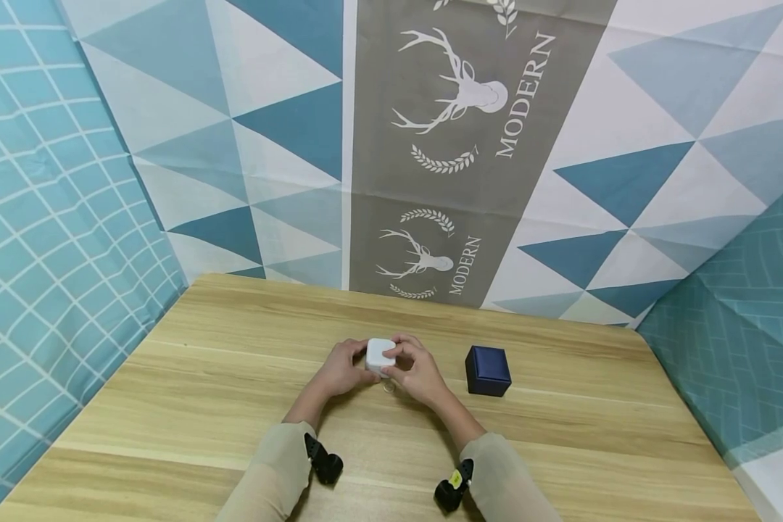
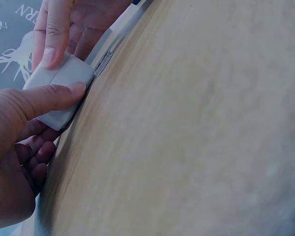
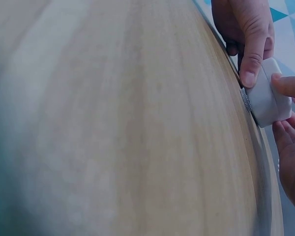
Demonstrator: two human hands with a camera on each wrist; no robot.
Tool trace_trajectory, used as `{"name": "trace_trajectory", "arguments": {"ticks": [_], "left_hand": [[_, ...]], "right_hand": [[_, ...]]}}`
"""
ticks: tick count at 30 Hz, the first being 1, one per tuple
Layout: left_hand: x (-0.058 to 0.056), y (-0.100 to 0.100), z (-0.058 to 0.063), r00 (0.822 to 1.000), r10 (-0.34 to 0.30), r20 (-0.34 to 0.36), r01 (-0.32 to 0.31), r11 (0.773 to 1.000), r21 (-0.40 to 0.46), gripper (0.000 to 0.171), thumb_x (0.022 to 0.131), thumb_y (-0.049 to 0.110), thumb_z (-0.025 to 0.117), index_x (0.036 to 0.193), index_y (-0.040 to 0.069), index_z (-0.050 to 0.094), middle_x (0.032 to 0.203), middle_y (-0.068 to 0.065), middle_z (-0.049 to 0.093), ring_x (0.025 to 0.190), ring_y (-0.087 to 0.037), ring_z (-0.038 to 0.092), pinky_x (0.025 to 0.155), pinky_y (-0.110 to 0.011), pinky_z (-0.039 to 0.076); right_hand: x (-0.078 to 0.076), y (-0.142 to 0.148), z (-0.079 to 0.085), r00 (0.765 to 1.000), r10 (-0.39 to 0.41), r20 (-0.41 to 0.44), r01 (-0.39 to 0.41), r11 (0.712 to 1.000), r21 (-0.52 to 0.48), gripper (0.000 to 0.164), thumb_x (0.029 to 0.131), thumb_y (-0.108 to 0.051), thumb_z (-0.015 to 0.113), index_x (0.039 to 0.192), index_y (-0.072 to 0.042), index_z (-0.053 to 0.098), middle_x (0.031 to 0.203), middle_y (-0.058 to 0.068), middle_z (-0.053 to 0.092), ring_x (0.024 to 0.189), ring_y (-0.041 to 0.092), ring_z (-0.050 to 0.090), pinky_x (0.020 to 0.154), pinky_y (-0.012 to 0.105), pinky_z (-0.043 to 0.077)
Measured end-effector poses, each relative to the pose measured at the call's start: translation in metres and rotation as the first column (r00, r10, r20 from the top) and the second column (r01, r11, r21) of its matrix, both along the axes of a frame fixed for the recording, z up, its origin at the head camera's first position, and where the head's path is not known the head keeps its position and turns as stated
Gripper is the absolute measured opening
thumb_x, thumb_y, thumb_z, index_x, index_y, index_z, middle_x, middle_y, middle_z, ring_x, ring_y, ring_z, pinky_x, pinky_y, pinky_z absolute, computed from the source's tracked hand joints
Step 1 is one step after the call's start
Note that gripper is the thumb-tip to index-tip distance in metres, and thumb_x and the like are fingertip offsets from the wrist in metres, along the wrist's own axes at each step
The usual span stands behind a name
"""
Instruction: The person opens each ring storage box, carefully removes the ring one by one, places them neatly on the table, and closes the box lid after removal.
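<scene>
Between my two hands stands a small white ring box with rounded corners and a seam around it, its two halves together. My left hand grips its lower part, the thumb flat along the front below the seam. From the other side my right hand pinches the upper part, its thumb on the front above the seam. A silvery ring studded with small stones lies on the table right in front of the box; in the head view it is a thin loop.
To the right of my hands sits a dark navy box, its lid down. Wood-grain table stretches beneath everything. A patterned cloth hangs along the back edge, with teal cloths on both sides. A small black camera is strapped to each sleeve.
</scene>
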State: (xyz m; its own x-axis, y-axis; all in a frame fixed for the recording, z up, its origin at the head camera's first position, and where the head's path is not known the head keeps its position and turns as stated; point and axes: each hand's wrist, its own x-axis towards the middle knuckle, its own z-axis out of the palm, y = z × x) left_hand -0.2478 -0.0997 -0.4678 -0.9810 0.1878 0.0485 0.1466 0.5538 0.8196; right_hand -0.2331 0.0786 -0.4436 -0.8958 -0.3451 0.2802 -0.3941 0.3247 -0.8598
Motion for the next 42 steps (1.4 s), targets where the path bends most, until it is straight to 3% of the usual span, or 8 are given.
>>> {"name": "trace_trajectory", "arguments": {"ticks": [7, 21, 28, 35, 42], "left_hand": [[0.001, 0.000, 0.000, 1.000, -0.020, -0.018, 0.020, 1.000, -0.017, 0.068, 0.070, 0.016, 0.081, 0.128, -0.004, 0.053, 0.121, -0.019, 0.058, 0.118, -0.036, 0.050, 0.103, -0.050, 0.038], [0.001, 0.001, -0.001, 1.000, -0.006, -0.011, 0.006, 1.000, -0.017, 0.069, 0.070, 0.017, 0.082, 0.129, -0.004, 0.053, 0.122, -0.018, 0.058, 0.119, -0.034, 0.050, 0.104, -0.048, 0.038], [0.001, 0.002, 0.000, 1.000, 0.006, -0.014, -0.007, 1.000, -0.014, 0.070, 0.070, 0.016, 0.082, 0.129, -0.004, 0.052, 0.123, -0.018, 0.057, 0.120, -0.035, 0.049, 0.104, -0.048, 0.038], [0.003, 0.002, -0.001, 1.000, 0.007, -0.026, -0.007, 1.000, -0.013, 0.070, 0.070, 0.016, 0.082, 0.130, -0.003, 0.052, 0.123, -0.020, 0.058, 0.121, -0.035, 0.049, 0.105, -0.048, 0.037], [0.002, 0.002, 0.000, 1.000, 0.009, -0.024, -0.010, 1.000, -0.021, 0.072, 0.069, 0.017, 0.082, 0.131, -0.003, 0.051, 0.124, -0.020, 0.057, 0.121, -0.036, 0.049, 0.105, -0.049, 0.037]], "right_hand": [[0.001, 0.000, 0.001, 1.000, -0.015, 0.003, 0.015, 1.000, 0.012, 0.022, 0.078, 0.003, 0.070, 0.099, 0.008, 0.065, 0.125, 0.025, 0.051, 0.118, 0.036, 0.051, 0.098, 0.038, 0.045], [0.001, 0.000, 0.002, 1.000, -0.014, 0.011, 0.014, 0.999, 0.032, 0.023, 0.078, 0.002, 0.070, 0.099, 0.007, 0.065, 0.128, 0.026, 0.050, 0.121, 0.035, 0.049, 0.101, 0.046, 0.042], [0.001, 0.000, 0.004, 1.000, -0.011, 0.015, 0.010, 0.999, 0.044, 0.022, 0.078, 0.002, 0.070, 0.100, 0.006, 0.064, 0.127, 0.024, 0.051, 0.121, 0.033, 0.048, 0.102, 0.043, 0.042], [-0.018, 0.006, -0.030, 1.000, -0.011, 0.011, 0.011, 1.000, 0.023, 0.025, 0.078, -0.002, 0.073, 0.101, -0.002, 0.066, 0.128, 0.016, 0.052, 0.118, 0.032, 0.052, 0.099, 0.042, 0.045], [-0.018, 0.010, -0.031, 1.000, 0.015, 0.009, -0.015, 1.000, -0.010, 0.026, 0.078, -0.009, 0.075, 0.102, -0.005, 0.065, 0.126, 0.014, 0.053, 0.115, 0.033, 0.055, 0.098, 0.038, 0.047]]}}
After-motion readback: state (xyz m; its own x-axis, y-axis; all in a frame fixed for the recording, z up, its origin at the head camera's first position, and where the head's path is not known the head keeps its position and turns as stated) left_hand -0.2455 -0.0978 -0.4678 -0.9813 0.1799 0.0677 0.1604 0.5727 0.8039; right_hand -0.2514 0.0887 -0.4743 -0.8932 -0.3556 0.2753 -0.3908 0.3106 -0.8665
